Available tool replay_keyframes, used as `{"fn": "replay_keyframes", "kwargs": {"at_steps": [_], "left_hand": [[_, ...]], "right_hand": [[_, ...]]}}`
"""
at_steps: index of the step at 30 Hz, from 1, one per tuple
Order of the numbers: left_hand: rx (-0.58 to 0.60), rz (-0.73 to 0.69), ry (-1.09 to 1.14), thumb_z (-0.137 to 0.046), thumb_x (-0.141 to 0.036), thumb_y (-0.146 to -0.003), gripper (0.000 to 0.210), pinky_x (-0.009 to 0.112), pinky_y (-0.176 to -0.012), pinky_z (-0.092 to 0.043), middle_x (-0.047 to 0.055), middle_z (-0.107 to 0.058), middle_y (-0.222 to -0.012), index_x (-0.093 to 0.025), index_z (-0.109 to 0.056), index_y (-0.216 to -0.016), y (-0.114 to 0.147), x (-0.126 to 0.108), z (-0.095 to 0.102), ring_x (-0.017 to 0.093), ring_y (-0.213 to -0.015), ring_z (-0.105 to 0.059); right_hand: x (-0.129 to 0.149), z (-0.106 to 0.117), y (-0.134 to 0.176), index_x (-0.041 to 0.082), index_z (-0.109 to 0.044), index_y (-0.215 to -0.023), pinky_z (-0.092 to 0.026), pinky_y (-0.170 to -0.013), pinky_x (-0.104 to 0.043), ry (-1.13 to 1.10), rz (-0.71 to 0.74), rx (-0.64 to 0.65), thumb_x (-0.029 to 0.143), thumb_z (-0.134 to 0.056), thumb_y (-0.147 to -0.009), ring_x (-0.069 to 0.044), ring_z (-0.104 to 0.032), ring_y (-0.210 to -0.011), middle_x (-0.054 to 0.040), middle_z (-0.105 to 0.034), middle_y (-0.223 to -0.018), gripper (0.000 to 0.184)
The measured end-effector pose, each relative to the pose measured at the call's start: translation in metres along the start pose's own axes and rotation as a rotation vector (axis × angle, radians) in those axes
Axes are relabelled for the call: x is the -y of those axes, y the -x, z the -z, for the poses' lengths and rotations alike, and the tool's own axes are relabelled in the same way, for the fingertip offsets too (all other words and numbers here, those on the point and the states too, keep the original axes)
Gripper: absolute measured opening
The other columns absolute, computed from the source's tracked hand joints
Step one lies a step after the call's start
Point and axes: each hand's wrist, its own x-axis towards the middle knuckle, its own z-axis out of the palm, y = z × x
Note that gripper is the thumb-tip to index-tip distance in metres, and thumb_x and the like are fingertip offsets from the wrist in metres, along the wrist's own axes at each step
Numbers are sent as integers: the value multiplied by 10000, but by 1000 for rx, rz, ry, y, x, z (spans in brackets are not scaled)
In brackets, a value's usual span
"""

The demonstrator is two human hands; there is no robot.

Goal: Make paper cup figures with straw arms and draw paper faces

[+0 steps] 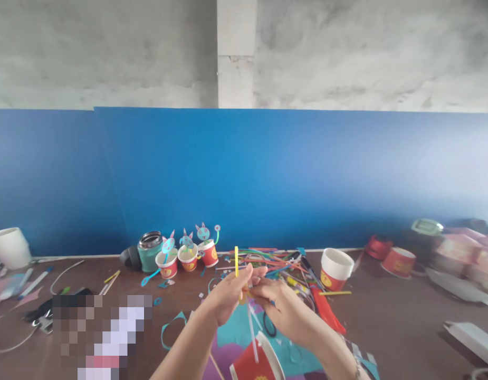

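Note:
My left hand (230,293) is closed round a narrow yellow strip (236,261), perhaps a straw, which stands upright above the thumb. Against its fingers press the bent fingers of my right hand (281,303); whatever lies between the fingertips is hidden. Below both hands a thin white straw (252,330) slants down to a red paper cup (247,365), which is tipped on its side near the front edge of the view. Blue paper (231,333) and purple paper lie underneath.
Behind on the left are three small cups with cat-faced cutouts (188,259) and a teal jar (149,253). Coloured straws and pens (283,269) lie heaped at the back middle. To the right are a white-and-red cup (335,269), red-handled scissors (328,311) and another cup (399,262).

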Motion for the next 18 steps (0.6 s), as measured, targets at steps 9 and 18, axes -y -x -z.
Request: {"fn": "replay_keyframes", "kwargs": {"at_steps": [9,18], "left_hand": [[95,-61,16,-494,-622,-808,566,370,-904,-398,139,-623,-1204,-151,-699,-1045,12,-11,-5,302,-1117,-532],[-225,-218,89,-725,-505,-661,360,242,-640,-364,-7,-589,-621,-151,-664,-690,-4,6,-13,122,-622,-489]], "right_hand": [[7,-9,-2,150,-613,-709,-283,-481,-214,-311,-117,16,389,-446,-906,-88,-353,-530,35,-467,-586,351],[-1,-5,-6,164,-511,-527,-272,-483,-226,-279,-241,-287,422,-521,-837,-93,-352,-502,40,-396,-498,404]]}}
